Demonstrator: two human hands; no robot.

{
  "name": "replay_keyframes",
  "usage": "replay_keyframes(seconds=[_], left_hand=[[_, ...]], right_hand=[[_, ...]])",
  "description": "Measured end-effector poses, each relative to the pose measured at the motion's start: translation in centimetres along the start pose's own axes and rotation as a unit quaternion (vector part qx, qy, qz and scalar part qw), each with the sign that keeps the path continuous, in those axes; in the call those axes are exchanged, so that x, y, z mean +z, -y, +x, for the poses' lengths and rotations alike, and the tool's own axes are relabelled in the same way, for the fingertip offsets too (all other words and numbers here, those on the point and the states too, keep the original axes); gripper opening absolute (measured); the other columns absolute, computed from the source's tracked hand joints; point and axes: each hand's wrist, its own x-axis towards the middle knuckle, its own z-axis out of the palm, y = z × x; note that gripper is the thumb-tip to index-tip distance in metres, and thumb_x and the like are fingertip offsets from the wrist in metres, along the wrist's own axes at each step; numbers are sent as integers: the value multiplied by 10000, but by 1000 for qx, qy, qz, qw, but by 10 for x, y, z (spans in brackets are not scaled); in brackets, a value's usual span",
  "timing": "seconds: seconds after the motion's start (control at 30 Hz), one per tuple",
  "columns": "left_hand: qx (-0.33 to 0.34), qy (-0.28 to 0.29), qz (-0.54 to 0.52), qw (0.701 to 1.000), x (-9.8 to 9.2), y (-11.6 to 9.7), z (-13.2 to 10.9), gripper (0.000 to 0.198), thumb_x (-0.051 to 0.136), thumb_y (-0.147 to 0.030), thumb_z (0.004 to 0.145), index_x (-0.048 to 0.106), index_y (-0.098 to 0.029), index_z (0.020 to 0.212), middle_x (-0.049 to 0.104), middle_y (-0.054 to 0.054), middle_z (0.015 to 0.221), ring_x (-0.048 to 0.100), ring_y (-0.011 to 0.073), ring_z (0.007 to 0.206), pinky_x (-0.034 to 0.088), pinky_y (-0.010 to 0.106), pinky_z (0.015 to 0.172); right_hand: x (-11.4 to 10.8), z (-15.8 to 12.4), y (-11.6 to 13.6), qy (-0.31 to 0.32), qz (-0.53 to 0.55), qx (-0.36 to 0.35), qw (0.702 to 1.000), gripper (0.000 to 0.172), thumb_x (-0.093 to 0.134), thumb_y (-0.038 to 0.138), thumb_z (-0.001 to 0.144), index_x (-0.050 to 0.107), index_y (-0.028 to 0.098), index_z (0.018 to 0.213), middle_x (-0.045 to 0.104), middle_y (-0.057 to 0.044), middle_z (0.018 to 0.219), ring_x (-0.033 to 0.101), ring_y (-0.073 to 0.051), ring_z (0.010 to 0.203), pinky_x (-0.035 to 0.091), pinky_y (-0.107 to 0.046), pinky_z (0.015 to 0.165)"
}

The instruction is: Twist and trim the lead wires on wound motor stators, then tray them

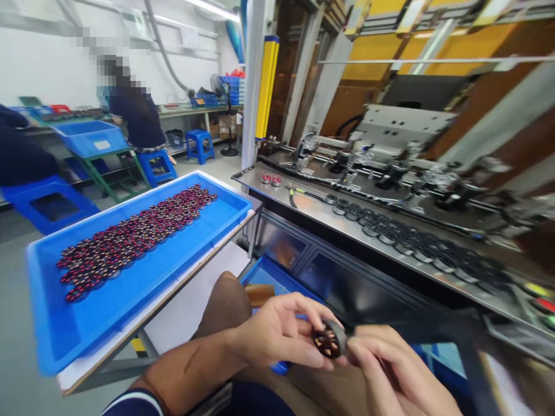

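Note:
A small round motor stator (328, 340) with copper windings and a dark grey outer ring is tilted in front of my lap. My left hand (284, 332) is closed around it, thumb below and fingers above, so the windings face left. Against the ring's right side, my right hand (390, 367) has its thumb and index finger pinched together. Whatever lies between those right fingertips is hidden. Both hands are close together above my knees.
A blue tray (143, 300) on a stand at left bears rows of wound stators (139, 234). Along the machine's metal ledge (303, 202) at right runs a line of dark round parts (390, 231), with red-topped pieces (271, 180) farther back. Two people sit at far left.

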Motion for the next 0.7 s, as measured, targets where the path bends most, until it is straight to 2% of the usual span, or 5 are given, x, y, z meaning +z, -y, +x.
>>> replay_keyframes(seconds=[0.17, 0.3, 0.37, 0.5, 0.7], left_hand=[[40, -74, -49, 995, 5, -8, -2, 449, 918, -196, 607, 587, -181, 910, 691, 51, 1070, 640, 217, 1155, 517, 331, 942], [-109, -28, -35, 993, 2, -3, 0, 496, 820, -481, 717, 609, -116, 977, 717, 88, 877, 724, 174, 790, 559, 255, 697], [-155, 9, -29, 987, 0, 3, 0, 440, 772, -464, 781, 596, -110, 974, 724, 77, 792, 729, 171, 688, 546, 225, 595], [-128, -5, -23, 992, -2, 8, -2, 328, 789, -297, 798, 583, -133, 993, 744, 52, 814, 751, 183, 728, 570, 229, 608], [-120, -6, -18, 993, 1, 6, -4, 335, 799, -317, 786, 608, -124, 981, 763, 78, 847, 758, 190, 745, 593, 248, 631]], right_hand=[[13, 2, 12, -47, 58, 21, 997, 175, 549, 84, 924, 612, 194, 803, 627, -11, 682, 617, -127, 593, 524, -229, 528], [10, -2, 6, -41, 47, -13, 998, 158, 545, 62, 909, 616, 197, 867, 655, -21, 723, 647, -134, 634, 547, -233, 551], [6, -4, 4, -34, 42, -28, 998, 164, 542, 51, 904, 616, 197, 914, 666, -27, 744, 662, -138, 657, 559, -232, 560], [-2, -7, -1, -1, 81, -39, 996, 174, 596, 53, 871, 622, 199, 963, 675, -48, 786, 673, -180, 725, 593, -307, 617], [-6, -12, -11, -32, 152, 18, 988, 399, 737, 155, 832, 599, 219, 1200, 680, -95, 968, 667, -237, 888, 602, -406, 718]])
